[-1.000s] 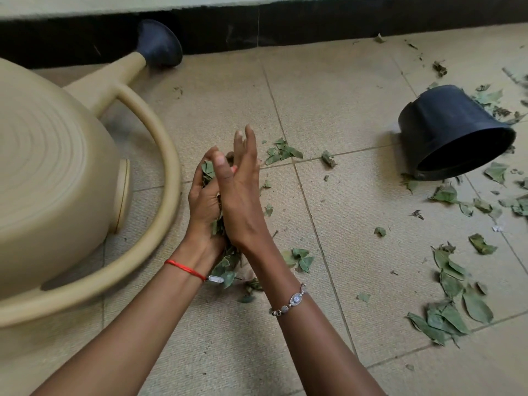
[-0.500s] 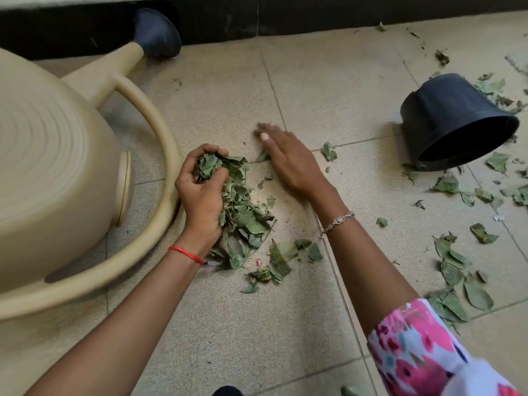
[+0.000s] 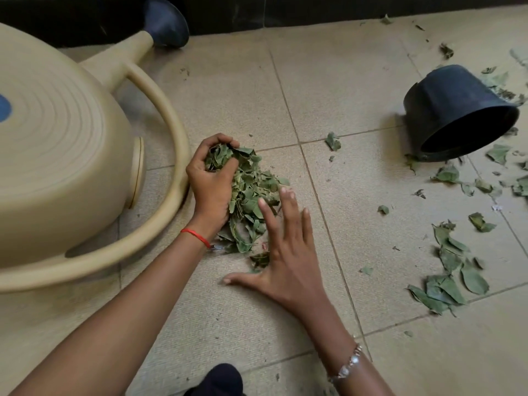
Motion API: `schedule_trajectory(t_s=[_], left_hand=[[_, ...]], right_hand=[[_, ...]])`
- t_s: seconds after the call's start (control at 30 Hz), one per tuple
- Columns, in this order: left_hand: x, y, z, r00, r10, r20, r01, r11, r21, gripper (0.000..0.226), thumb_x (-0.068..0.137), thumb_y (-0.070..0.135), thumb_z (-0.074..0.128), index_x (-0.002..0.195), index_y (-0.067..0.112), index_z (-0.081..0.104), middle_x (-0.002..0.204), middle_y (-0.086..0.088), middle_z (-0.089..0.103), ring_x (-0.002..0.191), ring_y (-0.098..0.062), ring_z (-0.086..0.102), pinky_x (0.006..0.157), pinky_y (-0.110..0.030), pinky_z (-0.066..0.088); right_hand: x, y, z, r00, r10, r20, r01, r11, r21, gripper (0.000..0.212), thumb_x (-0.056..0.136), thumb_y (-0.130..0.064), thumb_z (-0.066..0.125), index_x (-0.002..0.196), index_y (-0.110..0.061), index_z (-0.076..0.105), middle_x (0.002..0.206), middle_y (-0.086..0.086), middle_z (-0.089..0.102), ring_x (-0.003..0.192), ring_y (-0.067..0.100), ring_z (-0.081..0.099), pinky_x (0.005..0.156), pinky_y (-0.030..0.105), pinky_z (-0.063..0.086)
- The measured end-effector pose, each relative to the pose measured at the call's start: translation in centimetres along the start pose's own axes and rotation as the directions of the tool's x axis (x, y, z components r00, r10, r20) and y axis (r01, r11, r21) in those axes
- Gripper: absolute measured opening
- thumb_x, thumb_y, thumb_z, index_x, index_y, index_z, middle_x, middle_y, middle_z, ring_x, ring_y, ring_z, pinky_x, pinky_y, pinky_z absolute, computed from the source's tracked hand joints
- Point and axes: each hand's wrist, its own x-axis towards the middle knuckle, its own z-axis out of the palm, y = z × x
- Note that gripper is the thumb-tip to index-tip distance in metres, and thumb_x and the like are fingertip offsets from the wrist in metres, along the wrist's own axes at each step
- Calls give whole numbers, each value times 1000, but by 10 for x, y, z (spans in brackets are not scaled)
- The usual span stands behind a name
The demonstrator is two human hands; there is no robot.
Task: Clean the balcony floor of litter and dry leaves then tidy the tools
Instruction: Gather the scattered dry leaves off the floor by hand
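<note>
While the left hand (image 3: 213,181) clenches its fingers (image 3: 225,141) round a clump of the dry leaves (image 3: 251,190), probably as a backstop, the right hand (image 3: 288,261) lies flat on the floor (image 3: 228,95), fingers straight and spread, tips touching the heap, likely raking strays in. The heap sits just beside the watering can (image 3: 63,155), smooth beige plastic with a looped handle. Leaves are green-grey, curled and brittle-looking. Tiles are matte and fine-ribbed. The scattered leaves (image 3: 448,270) lie well apart, near the black pot (image 3: 454,110), tapered and tipped over.
</note>
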Motion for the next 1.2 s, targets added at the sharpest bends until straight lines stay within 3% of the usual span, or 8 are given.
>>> schedule_trajectory(t_s=[0.17,0.37,0.6,0.7,0.83,0.93,1.1,1.2], left_hand=[[1,-1,-3,999,-19,49,18,1000,18,39,71,-15,52,87,20,60,86,-1,62,91,-13,57,89,-27,47],[2,3,-7,970,-34,239,12,996,92,40,73,-17,54,87,20,60,89,0,63,90,-8,59,89,-22,47],[-7,4,-3,934,-9,358,-75,973,220,31,76,-14,51,94,8,63,95,-1,65,95,-7,61,89,-16,45],[-10,5,-4,903,67,424,-193,945,263,25,77,-1,50,97,6,64,97,1,63,98,-6,58,91,-18,43],[-13,2,-2,839,138,526,-354,872,337,37,84,34,53,105,5,62,104,-1,60,101,-13,56,91,-22,42],[-13,-2,1,839,160,520,-413,809,419,44,79,44,62,105,9,63,106,2,58,102,-14,56,91,-24,44],[-10,-3,1,856,136,500,-377,824,422,35,78,41,65,97,12,64,101,5,58,97,-11,56,87,-23,45],[-10,-4,2,848,130,513,-400,793,460,29,78,34,69,97,13,63,101,7,58,99,-11,56,88,-24,45]], right_hand=[[39,-7,12,979,168,-112,-165,986,36,109,64,-79,48,147,-32,-6,157,14,3,145,31,-1,116,48,10],[52,12,7,995,63,-83,-56,994,90,72,82,-59,37,145,-36,10,156,7,14,145,25,9,115,41,14],[62,19,2,1000,19,-13,-17,985,173,63,89,-28,50,146,-16,26,155,5,22,144,19,14,119,31,10],[67,20,2,1000,21,-16,-17,974,225,63,88,-8,52,145,-12,26,151,7,30,142,19,24,119,33,13],[72,15,0,996,55,-73,-26,936,351,40,99,-12,33,138,-8,34,137,5,46,125,18,44,110,37,32],[72,14,-3,993,98,-71,-64,924,377,45,95,-15,35,139,-6,33,137,11,44,111,23,52,86,31,45],[71,25,-15,989,147,14,-133,846,517,85,76,-5,63,146,-9,15,153,6,16,137,16,27,106,17,34],[74,45,-39,990,84,112,-136,773,619,86,71,-15,68,143,-25,22,151,-5,13,135,4,19,99,0,21]])
